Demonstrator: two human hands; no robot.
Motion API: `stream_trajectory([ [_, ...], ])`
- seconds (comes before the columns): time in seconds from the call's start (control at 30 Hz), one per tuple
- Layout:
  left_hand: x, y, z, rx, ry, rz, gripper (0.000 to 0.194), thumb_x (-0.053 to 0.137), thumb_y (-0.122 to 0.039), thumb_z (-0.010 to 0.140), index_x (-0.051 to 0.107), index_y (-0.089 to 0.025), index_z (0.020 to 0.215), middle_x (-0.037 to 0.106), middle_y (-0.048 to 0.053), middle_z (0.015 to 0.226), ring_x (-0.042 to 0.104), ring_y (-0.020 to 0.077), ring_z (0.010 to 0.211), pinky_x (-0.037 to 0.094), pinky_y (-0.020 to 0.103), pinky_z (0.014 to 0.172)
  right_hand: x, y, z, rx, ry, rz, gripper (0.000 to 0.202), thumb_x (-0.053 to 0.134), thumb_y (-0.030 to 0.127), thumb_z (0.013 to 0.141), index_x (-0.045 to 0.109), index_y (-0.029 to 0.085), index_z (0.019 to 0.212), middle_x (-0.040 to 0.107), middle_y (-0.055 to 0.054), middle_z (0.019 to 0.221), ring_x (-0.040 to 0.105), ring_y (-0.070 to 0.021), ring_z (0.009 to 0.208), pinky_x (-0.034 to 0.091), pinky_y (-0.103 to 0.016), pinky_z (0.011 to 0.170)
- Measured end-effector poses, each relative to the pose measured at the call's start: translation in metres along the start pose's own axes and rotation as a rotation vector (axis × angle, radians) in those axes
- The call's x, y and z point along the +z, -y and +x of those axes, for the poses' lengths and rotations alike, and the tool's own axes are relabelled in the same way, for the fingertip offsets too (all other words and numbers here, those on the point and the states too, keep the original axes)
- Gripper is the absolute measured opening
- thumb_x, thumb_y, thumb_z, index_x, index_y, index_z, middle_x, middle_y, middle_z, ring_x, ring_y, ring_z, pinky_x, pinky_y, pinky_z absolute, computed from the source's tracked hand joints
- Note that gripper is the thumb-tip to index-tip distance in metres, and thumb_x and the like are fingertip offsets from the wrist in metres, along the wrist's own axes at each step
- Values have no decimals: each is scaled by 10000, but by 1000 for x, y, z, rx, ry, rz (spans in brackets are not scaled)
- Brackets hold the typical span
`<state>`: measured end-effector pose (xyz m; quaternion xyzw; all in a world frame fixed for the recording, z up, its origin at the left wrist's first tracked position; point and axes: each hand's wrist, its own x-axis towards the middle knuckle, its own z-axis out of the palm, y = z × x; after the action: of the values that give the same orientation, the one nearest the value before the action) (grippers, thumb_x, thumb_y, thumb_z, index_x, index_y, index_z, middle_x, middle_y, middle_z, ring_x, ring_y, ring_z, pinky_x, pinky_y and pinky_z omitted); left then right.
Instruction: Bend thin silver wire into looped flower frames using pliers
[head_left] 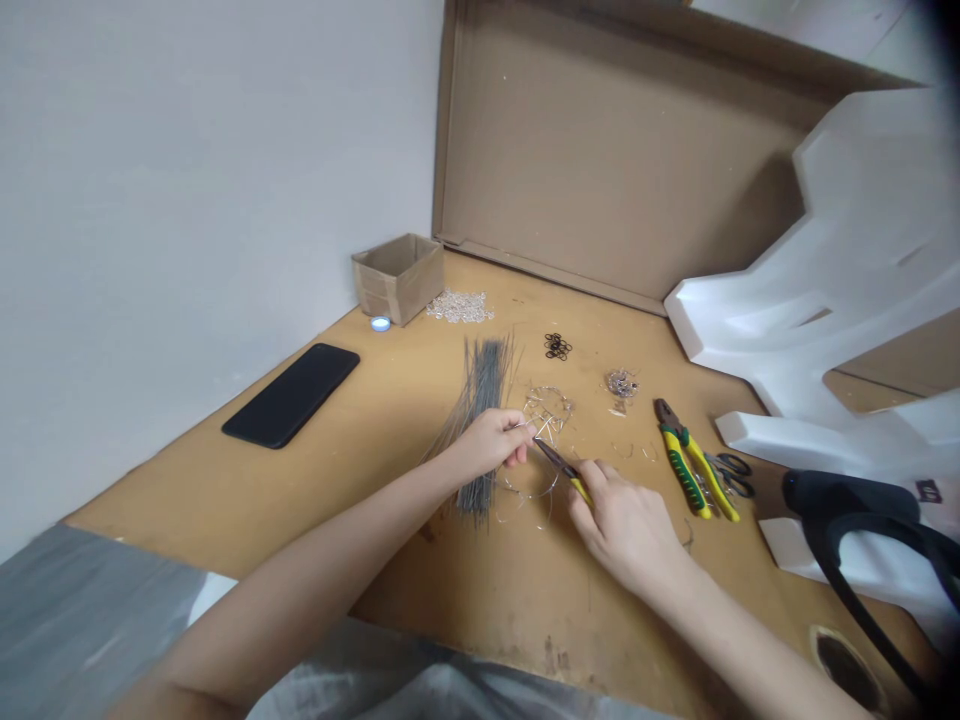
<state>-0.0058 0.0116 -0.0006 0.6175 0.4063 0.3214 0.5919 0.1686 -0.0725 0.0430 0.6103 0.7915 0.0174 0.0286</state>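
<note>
My left hand (497, 440) is closed in a pinch on a thin silver wire (546, 430), above a bundle of straight grey wires (480, 390). My right hand (624, 520) grips needle-nose pliers (556, 460) by their yellow handle. The pliers' dark tips meet the wire close to my left fingertips; whether the jaws are closed on it I cannot tell. Behind my fingers lies a loose coil of bent wire (559, 403). More curled wire rests on the table under the pliers.
Green-and-yellow pliers (686, 460) and black-handled scissors (735, 470) lie at right, beside white foam (750, 430). Farther back are black rings (557, 347), a wire clump (622, 382), clear beads (461, 306) and a small cardboard box (401, 280). A black phone (292, 395) lies left.
</note>
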Motion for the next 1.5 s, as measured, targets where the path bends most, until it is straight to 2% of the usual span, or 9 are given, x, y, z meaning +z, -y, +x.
stream_trajectory([
  [0.57,0,3,1,1,1,-8,263,486,-353,770,510,-147,608,532,-31,506,446,69,414,363,200,462,-1,0,1,-9,3,65,154,363,263,859,502,198,866,635,-21,775,605,-169,649,268,-249,516],
  [0.87,0,2,0,-6,-3,-9,261,485,-348,771,511,-143,611,536,-27,512,449,70,424,363,200,466,-1,1,0,-23,-1,106,205,364,232,849,527,191,966,653,-41,767,617,-180,670,291,-250,527],
  [0.97,0,2,0,-3,0,0,265,483,-354,773,513,-144,615,535,-27,509,449,70,423,364,200,469,-1,2,0,-21,5,111,190,361,228,849,533,188,918,654,-46,763,617,-180,666,294,-248,530],
  [1.2,1,3,0,4,16,20,267,478,-351,775,500,-147,605,529,-30,506,441,68,420,358,199,471,-2,2,0,-21,39,104,163,365,236,845,518,180,826,643,-42,719,606,-179,617,278,-244,510],
  [1.5,-1,5,2,-2,20,-49,248,493,-341,771,525,-136,635,524,-27,512,439,66,429,349,196,466,-12,-8,-2,15,150,306,212,335,248,859,531,201,925,632,-36,730,601,-183,662,332,-248,567],
])
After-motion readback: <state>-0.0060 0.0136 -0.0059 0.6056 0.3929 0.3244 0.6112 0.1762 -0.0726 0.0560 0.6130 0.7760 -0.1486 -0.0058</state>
